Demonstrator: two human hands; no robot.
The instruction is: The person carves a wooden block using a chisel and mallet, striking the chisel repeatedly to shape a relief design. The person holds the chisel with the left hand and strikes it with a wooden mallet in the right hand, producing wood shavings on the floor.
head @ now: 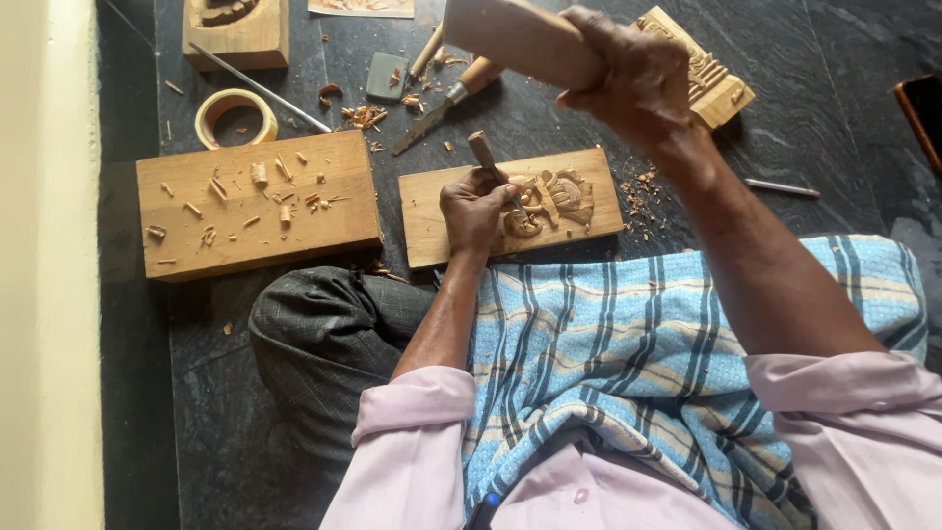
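My left hand point(473, 208) grips a wooden-handled chisel point(488, 160), its blade set on the carved relief of a small wooden panel point(432, 211) lying on the dark floor. My right hand point(633, 79) is raised above the panel, closed around a thick wooden mallet point(515, 37). The carving point(554, 196) shows at the panel's right half, partly hidden by my left hand.
A larger wood block point(255, 201) strewn with chips lies to the left. Behind it sit a tape roll point(235, 116), a metal rod point(260, 88), another chisel point(446, 103), a carved block point(235, 31) and a carved panel point(711, 74). A checked blue cloth point(638, 363) covers my lap.
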